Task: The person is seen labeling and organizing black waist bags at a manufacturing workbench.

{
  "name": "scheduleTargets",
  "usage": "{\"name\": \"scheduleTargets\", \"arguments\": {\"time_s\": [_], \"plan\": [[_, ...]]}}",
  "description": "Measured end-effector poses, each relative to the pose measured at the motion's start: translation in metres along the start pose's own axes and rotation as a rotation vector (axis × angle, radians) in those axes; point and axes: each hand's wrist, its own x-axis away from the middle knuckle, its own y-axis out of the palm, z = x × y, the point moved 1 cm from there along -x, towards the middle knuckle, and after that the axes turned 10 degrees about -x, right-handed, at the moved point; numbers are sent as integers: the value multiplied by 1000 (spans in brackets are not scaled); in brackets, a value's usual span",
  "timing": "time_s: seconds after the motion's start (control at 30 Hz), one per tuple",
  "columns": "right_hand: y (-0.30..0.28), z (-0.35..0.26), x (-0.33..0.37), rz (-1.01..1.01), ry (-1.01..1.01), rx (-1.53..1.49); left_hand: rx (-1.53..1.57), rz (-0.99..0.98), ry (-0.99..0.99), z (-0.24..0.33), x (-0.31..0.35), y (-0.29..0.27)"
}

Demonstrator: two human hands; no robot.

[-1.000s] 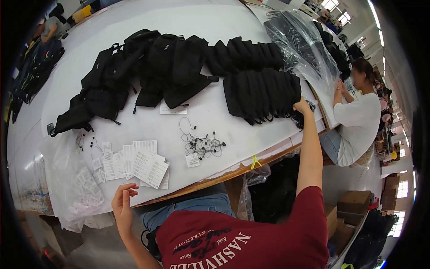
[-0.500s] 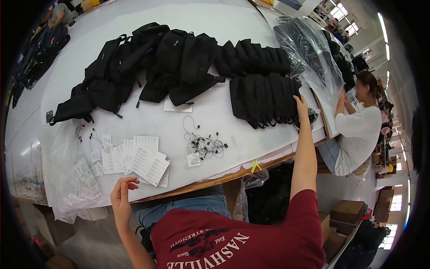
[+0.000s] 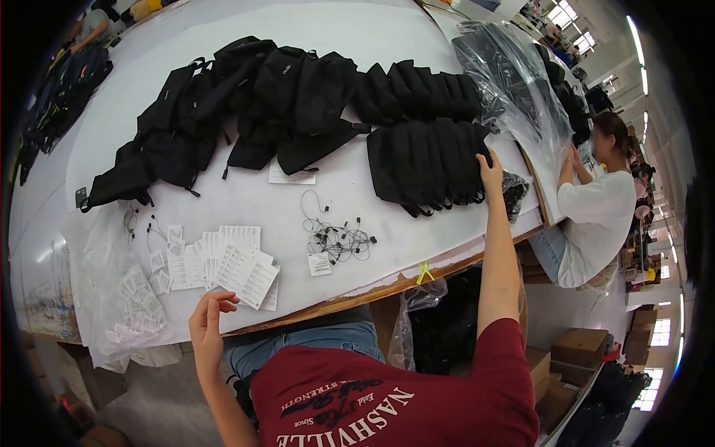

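My right hand (image 3: 490,173) is closed on the right end of a row of black fabric bags (image 3: 428,165), which stand packed side by side near the table's right edge. Part of its fingers is hidden against the last bag. Over the front edge hovers my left hand (image 3: 211,316), empty, its fingers loosely bent and the thumb apart. Closest to it lies a fanned stack of white printed cards (image 3: 249,274). Between the hands is a tangle of black tag strings (image 3: 339,242) with a small white tag (image 3: 319,264).
Behind lies a heap of black bags (image 3: 287,97), with a second row of black bags (image 3: 417,93) beside it. Clear plastic (image 3: 514,82) covers dark goods at the right, where a person (image 3: 599,197) works. A plastic bag (image 3: 104,298) with small tags sits at the left.
The front row of black bags has shifted slightly left, my right hand moving with its end. My left hand has moved slightly right and stays empty.
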Motion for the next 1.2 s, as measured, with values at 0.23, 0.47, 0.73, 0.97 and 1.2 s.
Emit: {"name": "scheduleTargets", "arguments": {"time_s": [0.23,0.47,0.73,0.97,1.2], "plan": [[-26,11,-29,-30,96,564,-111,70,48,2,-11,-5],[61,-153,59,18,-542,375,-793,326,43,-50,-35,-25],[188,-200,205,-653,-271,143,-897,200,116,-49,-43,19],[214,-195,215,-650,-402,404,-887,250,107,-62,-42,35],[180,-230,205,-598,-221,188,-823,345,126,-45,-41,32]]}}
